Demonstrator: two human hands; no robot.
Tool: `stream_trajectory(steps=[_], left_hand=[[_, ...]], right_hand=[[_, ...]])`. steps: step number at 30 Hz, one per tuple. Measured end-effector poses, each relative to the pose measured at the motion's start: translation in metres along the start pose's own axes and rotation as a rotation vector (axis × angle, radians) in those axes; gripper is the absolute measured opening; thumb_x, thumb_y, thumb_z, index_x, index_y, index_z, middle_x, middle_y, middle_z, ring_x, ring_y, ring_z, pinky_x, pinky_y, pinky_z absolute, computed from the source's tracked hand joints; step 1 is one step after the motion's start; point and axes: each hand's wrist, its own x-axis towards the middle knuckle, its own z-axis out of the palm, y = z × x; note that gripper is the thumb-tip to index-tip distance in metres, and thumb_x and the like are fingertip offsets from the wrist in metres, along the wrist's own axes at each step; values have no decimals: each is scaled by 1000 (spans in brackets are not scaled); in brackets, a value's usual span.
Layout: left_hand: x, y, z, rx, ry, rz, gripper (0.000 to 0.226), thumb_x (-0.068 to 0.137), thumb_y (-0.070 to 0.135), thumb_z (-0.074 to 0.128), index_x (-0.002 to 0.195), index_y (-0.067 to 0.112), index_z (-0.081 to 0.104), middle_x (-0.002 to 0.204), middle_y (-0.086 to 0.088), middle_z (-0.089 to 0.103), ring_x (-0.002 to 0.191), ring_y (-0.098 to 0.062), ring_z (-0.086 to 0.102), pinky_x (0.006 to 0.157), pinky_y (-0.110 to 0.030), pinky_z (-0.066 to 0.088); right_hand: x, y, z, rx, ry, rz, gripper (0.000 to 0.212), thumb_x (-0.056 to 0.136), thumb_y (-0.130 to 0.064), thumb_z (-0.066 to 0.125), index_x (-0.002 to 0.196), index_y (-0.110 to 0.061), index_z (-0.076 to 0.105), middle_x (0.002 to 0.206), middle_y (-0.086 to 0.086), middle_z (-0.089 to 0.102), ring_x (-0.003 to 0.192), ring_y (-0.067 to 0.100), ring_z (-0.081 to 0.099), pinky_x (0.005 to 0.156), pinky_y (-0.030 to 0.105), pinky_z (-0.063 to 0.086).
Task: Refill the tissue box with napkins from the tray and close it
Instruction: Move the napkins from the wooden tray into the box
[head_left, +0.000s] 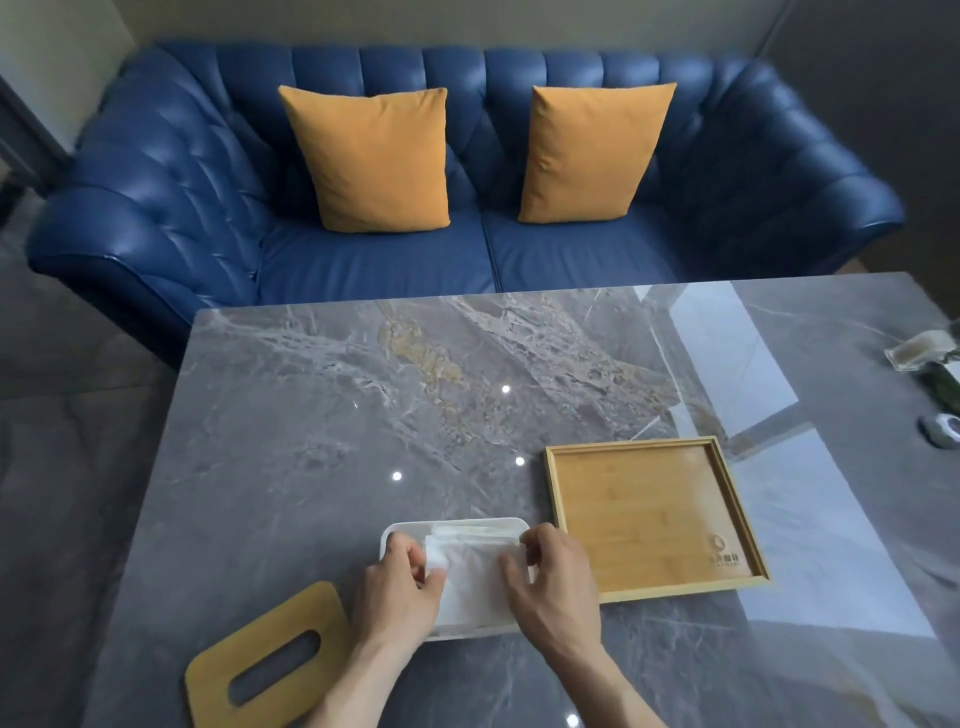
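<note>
Pressing napkins (470, 582) into box (452, 524): both hands seemingly pinching them; lid (265, 660) left, tray (654, 519) right.

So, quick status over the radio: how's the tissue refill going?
Both hands, left and right, pressing napkins into white box. Tray emptied. Lid off, lying left of box. Nothing in the way.

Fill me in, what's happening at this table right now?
A person is refilling a white tissue box on the marble table. Both hands are on a stack of white napkins in the open box: the left hand at its left edge, the right hand at its right. The wooden tray beside the box has no napkins in it. The slotted wooden lid lies on the table to the left, not yet on the box.
</note>
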Motion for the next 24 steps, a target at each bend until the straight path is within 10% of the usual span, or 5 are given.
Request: stream_trajectory(steps=[14,24], left_hand=[[-4,3,24,105,8,-8,21,92,32,58,91,25,38,85,8,57,91,-26,65,68,-35,42],[-13,1,22,206,8,135,27,91,34,59,102,26,36,105,8,64,97,-21,65,67,-31,41]], right_hand=[[8,8,18,-432,-47,-78,18,74,-28,71,78,-20,55,79,1,54,69,26,54,56,37,46],[4,21,9,-301,-160,-165,24,85,-31,61,102,-28,46,103,-5,49,91,20,54,58,34,51]])
